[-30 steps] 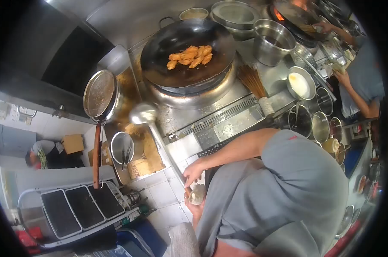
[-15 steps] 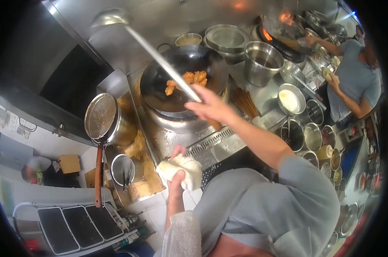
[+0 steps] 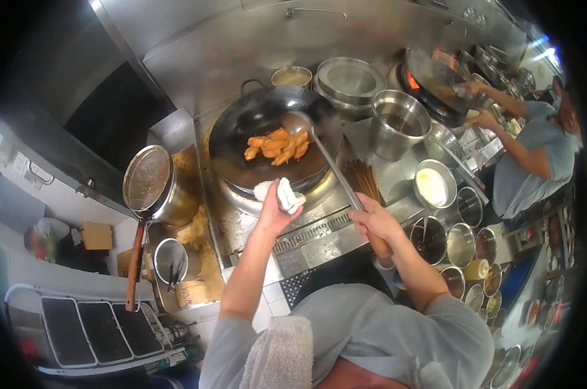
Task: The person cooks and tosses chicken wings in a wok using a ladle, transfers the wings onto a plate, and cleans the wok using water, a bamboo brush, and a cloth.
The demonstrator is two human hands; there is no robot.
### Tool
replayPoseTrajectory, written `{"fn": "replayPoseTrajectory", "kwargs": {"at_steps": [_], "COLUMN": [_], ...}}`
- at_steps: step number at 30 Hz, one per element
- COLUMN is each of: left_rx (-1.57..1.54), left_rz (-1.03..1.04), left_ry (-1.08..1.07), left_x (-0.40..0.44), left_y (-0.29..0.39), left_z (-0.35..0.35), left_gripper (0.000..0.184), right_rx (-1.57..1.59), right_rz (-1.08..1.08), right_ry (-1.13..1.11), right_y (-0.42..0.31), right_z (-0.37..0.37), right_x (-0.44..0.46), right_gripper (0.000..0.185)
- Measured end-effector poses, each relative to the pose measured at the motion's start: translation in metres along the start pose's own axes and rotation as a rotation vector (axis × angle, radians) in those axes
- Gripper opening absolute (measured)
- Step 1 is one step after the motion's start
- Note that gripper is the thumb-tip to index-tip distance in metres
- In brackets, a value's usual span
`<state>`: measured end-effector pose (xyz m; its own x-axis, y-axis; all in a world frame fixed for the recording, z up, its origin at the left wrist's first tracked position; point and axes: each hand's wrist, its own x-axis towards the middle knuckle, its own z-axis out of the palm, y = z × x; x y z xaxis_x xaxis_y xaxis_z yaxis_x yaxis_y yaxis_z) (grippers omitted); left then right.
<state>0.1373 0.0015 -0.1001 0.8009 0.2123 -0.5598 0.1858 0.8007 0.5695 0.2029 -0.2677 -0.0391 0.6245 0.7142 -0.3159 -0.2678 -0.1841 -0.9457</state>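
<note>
At wok (image 3: 230, 142)'s near rim, L hand (image 3: 277, 211) holds cloth (image 3: 289, 196), contact unclear; R hand (image 3: 376, 220) holds ladle (image 3: 333, 165), prob. stiff; grip handle (image 3: 379, 247).

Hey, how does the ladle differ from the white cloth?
The ladle is grey metal with a wooden handle end; the cloth is white fabric. The ladle is long and straight-handled, the cloth short and bunched. The ladle's head is beside the food in the wok, while the cloth is by the wok's near edge. Both are held.
</note>
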Motion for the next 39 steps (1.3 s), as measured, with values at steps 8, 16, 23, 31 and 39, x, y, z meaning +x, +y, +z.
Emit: {"fn": "replayPoseTrajectory", "kwargs": {"at_steps": [8,16,23,31,39], "left_rx": [-0.129,-0.134,-0.181,-0.261,-0.183], "left_rz": [0.026,0.192,0.185,0.243,0.249], "left_ry": [0.081,0.066,0.062,0.051,-0.022], "left_x": [0.049,-0.063,0.012,-0.002,0.010], "left_y": [0.000,-0.069,-0.052,-0.031,-0.025], "left_z": [0.009,0.069,0.016,0.019,0.009], "left_gripper": [0.013,0.013,0.018,0.020,0.016], "right_rx": [-0.493,-0.861,-1.062,-0.867,-0.935], "right_rz": [0.172,-0.040,-0.128,0.009,0.017], "right_ry": [-0.294,-0.402,-0.345,-0.231,-0.284], "right_y": [-0.073,-0.055,-0.066,-0.084,-0.083], "right_z": [-0.088,-0.092,-0.069,-0.052,-0.044], "right_x": [-0.077,-0.008,0.026,-0.061,-0.035], "right_gripper": [0.064,0.068,0.067,0.049,0.019]}}
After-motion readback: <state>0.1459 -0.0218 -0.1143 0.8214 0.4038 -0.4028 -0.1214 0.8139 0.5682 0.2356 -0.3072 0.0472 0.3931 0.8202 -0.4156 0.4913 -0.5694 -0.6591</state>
